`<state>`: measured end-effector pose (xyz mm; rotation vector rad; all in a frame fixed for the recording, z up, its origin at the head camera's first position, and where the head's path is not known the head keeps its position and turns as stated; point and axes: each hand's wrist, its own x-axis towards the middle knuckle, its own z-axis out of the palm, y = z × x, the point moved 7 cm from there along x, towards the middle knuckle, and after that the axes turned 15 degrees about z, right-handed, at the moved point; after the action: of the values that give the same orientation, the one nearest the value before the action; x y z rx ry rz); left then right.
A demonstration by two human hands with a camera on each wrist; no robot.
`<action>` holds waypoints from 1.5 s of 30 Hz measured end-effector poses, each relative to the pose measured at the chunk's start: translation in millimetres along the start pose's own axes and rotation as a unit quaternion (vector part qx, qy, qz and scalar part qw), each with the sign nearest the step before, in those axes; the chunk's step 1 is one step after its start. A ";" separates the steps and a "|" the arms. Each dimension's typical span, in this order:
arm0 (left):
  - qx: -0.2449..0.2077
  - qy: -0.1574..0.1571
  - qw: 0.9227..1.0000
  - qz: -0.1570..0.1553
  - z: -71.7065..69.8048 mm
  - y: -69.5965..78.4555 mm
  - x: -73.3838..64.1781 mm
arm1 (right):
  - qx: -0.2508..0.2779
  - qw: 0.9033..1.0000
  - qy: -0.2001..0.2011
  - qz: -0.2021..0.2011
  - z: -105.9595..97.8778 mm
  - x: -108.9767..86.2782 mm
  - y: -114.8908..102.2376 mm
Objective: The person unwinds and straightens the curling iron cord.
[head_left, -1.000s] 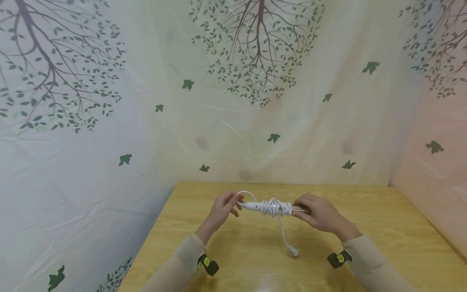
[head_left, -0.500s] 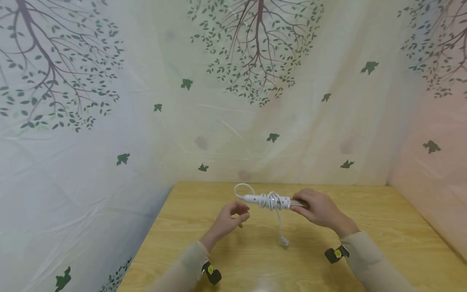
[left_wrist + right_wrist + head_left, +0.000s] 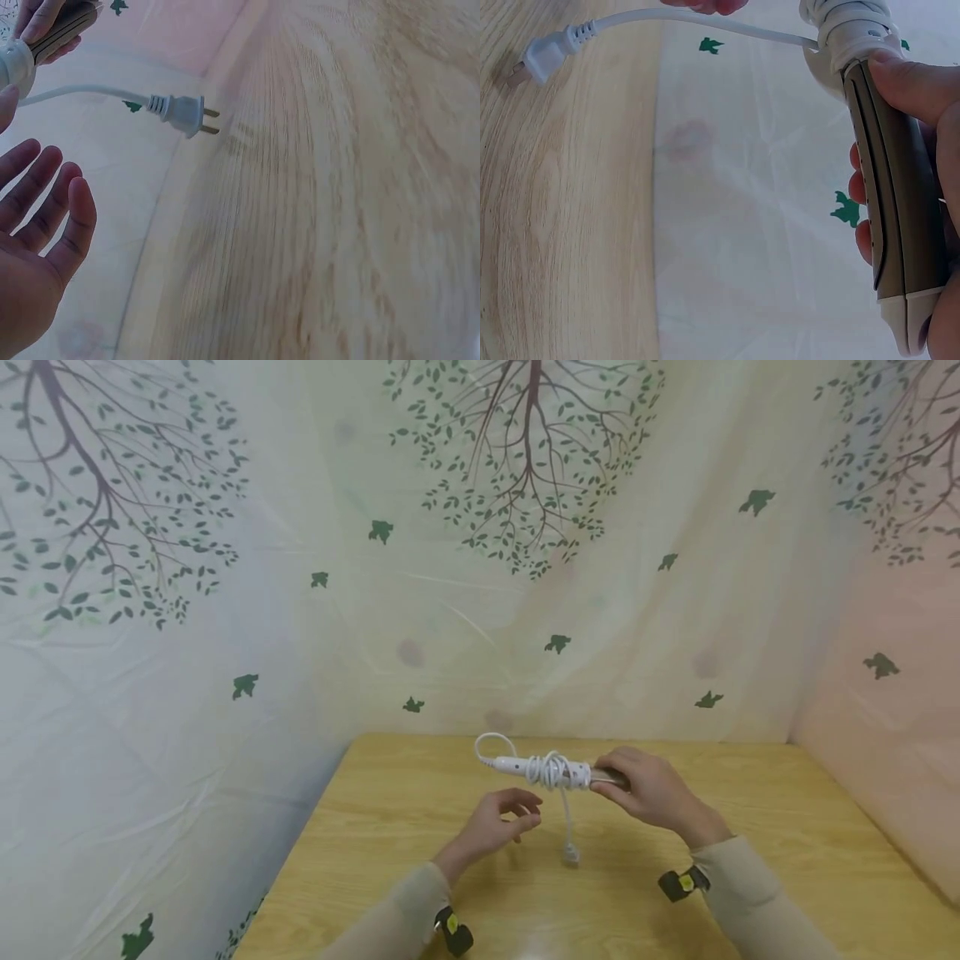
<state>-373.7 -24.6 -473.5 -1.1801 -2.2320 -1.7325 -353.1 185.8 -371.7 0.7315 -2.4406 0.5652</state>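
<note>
A white hair straightener [image 3: 579, 774] with brown plate arms [image 3: 896, 180] is held level above the table, its cord [image 3: 551, 771] wound around the white handle. My right hand [image 3: 651, 789] grips it by the brown plate end, thumb on one side and fingers around the other in the right wrist view. A cord loop [image 3: 495, 737] arches from the handle's left tip. The loose cord end hangs down with a two-pin plug [image 3: 185, 114]. My left hand [image 3: 498, 822] is below and left of the handle, fingers loosely bent and holding nothing, near the hanging plug.
A wood-grain table [image 3: 630, 893] lies under both hands. Behind it and at both sides hang pale cloth walls [image 3: 480, 635] printed with trees and green birds. A small black camera [image 3: 684, 885] is strapped at the right wrist, another [image 3: 455, 933] at the left.
My left hand has let go of the cord at the handle's tip and moved down and right. The straightener, still in my right hand, has shifted slightly up and left; the plug swung left.
</note>
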 end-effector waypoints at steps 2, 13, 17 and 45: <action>-0.006 0.002 1.000 0.004 4.6 -2.3 0.7 | 0.002 1.000 0.001 0.003 0.0 0.1 -1.2; -0.025 -0.010 0.999 0.027 22.1 2.2 5.8 | 0.000 1.000 0.000 0.001 1.4 1.7 -2.6; -0.027 -0.016 0.999 0.031 27.5 4.7 6.5 | 0.000 1.000 0.008 0.000 2.3 2.3 -1.6; -0.048 0.067 0.996 0.016 25.9 32.8 9.5 | 0.009 1.000 0.009 0.000 6.4 5.1 -12.3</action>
<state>-350.7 4.5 -452.1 -1.0755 -2.0643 -1.8655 -351.6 171.1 -370.8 0.7311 -2.4207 0.5931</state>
